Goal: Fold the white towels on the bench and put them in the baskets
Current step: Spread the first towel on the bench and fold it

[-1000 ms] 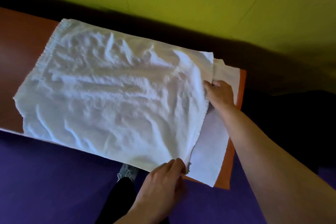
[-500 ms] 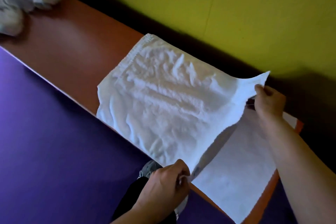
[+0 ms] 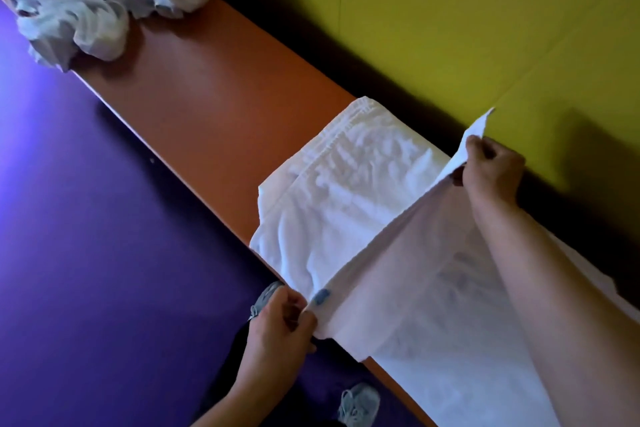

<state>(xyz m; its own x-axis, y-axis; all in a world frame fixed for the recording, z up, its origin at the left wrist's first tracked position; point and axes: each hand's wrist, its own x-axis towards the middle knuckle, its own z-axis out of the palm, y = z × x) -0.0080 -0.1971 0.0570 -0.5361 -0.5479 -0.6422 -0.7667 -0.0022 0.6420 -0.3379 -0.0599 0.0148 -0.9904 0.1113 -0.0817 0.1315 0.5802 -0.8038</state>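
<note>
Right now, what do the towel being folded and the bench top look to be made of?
The towel looks like soft woven cotton: matte white, wrinkled, with a stitched hem, thin enough to drape. The bench looks like smooth laminate or painted board: orange-brown with a faint sheen. Which one is unclear.

1. left hand (image 3: 282, 326) low and near the body, fingers curled, thumb and fingertips pinching the towel (image 3: 346, 218) at its near corner.
2. right hand (image 3: 491, 166) raised farther out, knuckles up, fingers pinching the far corner.
3. right forearm bare, running in from the lower right; left forearm comes up from the bottom edge.
</note>
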